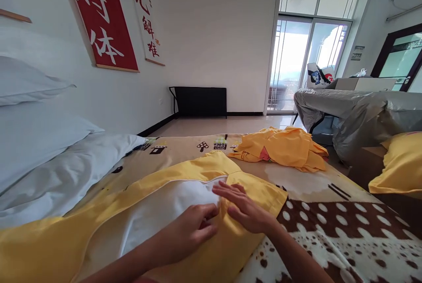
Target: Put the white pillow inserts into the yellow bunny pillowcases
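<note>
A yellow pillowcase (244, 186) lies across the bed in front of me, its long opening showing a white pillow (165, 204) inside. My left hand (194, 228) is over the near side of the opening, fingers curled. Whether cloth is between those fingers is hidden. Just right of it, my right hand (245, 208) is held with fingers stretched out over the right end of the opening, close to the pillowcase. From this angle I cannot tell whether its fingertips touch the cloth.
Crumpled orange-yellow cloth (280, 149) lies at the bed's far right. White pillows (72, 173) are stacked at left. A patterned blanket (329, 217) covers the bed. At right, a yellow pillow (398, 164) rests on a cardboard box (365, 168), near a plastic-covered table (343, 100).
</note>
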`<state>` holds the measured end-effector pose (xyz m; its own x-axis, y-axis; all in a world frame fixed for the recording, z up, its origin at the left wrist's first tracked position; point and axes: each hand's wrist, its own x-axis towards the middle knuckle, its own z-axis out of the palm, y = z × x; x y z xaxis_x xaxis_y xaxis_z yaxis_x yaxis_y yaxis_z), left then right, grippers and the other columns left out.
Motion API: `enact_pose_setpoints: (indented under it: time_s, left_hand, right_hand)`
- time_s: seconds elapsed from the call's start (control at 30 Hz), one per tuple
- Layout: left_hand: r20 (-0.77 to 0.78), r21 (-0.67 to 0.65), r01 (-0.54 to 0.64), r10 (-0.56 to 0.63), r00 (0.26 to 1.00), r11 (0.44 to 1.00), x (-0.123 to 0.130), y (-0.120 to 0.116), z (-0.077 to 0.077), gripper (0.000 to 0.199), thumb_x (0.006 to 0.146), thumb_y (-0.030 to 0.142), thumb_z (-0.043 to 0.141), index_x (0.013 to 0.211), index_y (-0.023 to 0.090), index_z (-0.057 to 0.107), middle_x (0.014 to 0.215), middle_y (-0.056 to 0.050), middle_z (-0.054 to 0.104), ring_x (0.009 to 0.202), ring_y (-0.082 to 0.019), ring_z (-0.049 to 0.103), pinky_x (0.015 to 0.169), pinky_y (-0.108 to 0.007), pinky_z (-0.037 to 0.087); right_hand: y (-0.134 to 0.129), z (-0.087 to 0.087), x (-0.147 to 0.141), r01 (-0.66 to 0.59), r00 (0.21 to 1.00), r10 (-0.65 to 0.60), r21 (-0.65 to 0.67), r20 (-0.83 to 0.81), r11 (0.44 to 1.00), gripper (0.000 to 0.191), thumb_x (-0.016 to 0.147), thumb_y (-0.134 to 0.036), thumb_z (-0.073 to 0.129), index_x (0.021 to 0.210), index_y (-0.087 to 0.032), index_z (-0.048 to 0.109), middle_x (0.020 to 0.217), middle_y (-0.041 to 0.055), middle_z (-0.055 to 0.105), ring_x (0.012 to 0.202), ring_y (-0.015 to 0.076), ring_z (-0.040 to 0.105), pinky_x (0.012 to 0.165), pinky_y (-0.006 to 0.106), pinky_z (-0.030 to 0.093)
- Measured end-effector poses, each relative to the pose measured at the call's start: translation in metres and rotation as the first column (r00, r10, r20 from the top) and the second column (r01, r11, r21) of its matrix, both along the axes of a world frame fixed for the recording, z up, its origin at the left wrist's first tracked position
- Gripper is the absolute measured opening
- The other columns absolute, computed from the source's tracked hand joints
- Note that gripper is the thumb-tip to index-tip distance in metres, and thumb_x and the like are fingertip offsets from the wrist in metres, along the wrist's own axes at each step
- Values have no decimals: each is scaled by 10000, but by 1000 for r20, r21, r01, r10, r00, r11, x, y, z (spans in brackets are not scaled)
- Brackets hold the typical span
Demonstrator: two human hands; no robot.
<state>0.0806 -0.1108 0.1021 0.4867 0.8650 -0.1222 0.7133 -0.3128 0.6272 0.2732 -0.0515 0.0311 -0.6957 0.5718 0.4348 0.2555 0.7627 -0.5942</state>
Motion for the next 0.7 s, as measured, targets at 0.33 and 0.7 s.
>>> enact_pose_setpoints:
  time_s: [0.33,0.7]
  left_hand:
    - [-61,167,134,-125,990,977,12,10,-6,290,845,189,371,969,203,634,999,-42,647,927,-184,565,850,-276,399]
    - [120,-261,202,-176,977,944,61,38,-34,444,715,255,524,1153,194,573,1091,-50,655,963,-242,604,766,-306,472]
  right_hand:
    - [18,-9,12,232,941,-255,126,221,965,463,965,-411,309,594,-177,458,601,-31,519,622,104,447,820,298,319]
    - [3,21,44,260,922,-267,65,280,964,311,847,-249,492,544,-184,514,561,-29,546,615,107,450,674,231,340]
